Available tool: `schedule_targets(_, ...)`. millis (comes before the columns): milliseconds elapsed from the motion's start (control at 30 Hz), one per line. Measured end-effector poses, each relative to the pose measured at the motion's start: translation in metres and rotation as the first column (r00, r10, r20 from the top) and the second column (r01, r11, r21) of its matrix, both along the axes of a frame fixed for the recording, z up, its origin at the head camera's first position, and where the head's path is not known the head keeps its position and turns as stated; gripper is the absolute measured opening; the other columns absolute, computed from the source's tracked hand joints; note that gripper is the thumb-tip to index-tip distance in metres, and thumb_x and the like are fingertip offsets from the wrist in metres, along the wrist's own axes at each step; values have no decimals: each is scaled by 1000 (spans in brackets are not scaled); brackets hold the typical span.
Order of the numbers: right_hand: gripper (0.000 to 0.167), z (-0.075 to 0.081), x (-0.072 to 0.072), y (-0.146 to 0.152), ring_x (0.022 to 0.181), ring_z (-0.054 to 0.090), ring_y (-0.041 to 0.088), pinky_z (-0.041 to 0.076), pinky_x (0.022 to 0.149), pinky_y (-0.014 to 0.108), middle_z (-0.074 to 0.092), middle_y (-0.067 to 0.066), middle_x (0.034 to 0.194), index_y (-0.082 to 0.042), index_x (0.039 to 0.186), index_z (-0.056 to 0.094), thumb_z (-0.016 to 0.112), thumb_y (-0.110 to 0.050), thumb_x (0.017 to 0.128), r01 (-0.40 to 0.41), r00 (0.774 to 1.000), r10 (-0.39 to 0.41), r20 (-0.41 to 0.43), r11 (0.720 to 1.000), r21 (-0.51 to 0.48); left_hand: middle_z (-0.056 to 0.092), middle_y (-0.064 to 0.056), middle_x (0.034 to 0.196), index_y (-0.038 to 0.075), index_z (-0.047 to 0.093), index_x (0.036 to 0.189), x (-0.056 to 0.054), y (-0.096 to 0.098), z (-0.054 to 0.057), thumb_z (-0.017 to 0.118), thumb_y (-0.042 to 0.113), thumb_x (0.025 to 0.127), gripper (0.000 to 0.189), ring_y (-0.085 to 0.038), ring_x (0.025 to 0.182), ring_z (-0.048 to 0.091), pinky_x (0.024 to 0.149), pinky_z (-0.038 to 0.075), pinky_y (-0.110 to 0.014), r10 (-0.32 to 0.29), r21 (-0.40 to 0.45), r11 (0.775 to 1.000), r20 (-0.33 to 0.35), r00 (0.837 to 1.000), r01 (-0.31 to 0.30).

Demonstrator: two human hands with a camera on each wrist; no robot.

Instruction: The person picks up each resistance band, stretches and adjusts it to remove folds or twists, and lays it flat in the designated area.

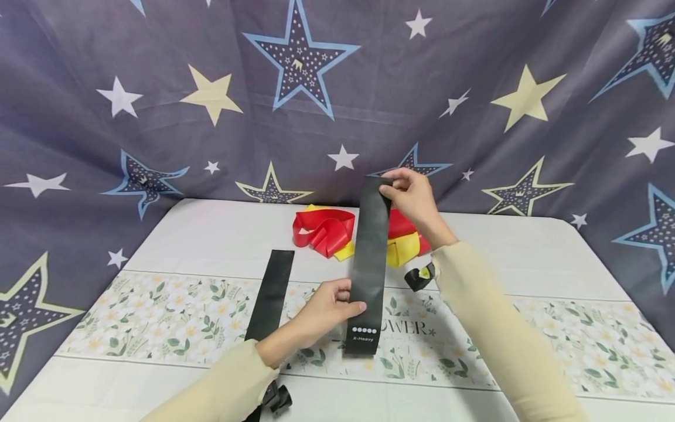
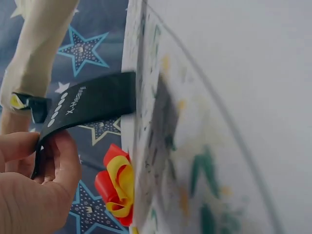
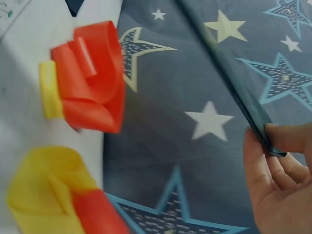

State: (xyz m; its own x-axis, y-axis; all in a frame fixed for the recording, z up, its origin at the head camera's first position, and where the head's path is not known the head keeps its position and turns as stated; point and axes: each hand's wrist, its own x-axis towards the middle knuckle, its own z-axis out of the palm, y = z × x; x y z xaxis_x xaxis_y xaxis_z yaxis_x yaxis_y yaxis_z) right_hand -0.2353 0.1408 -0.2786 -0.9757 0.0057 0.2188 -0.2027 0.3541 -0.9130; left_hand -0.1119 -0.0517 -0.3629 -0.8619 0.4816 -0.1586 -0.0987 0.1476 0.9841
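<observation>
Black X-Heavy band [image 1: 369, 252] held above the white table [image 1: 227, 228]; in head view, long axis near-vertical, top leaning slightly right, printed end lowest. The left hand [image 1: 327, 308] pinches its left edge below mid-length; the right hand [image 1: 413, 196] pinches its upper right corner.

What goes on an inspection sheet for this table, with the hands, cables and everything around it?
Surface: white table with a flowery strip.
Job's things: black X-Heavy band, held up lengthwise.
Clutter: second black band to the left; red bands and yellow bands heaped towards the back.
Hands: left hand pinches the lower part, right hand the top.
Cables: nothing seen.
Surroundings: starry cloth behind.
</observation>
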Motion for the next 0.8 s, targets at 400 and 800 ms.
schedule_targets(400,26,-62,-12,-33,48,51,10,46,50,19,55,-6,65,1,112,62,64,-2,87,4,984,16,178,994,-113,69,-10,90,-6,51,119,22,-31,-13,62,2,88,34,-13,70,67,54,55,-29,39,-46,998,75,996,-35)
schedule_targets(800,22,-91,-8,-76,49,54,8,50,53,19,54,-4,63,5,108,60,63,3,86,-30,962,93,255,970,-240,47,-2,76,-11,37,130,36,-59,-17,62,-3,86,50,-12,61,60,51,55,-31,48,-83,996,137,989,-37)
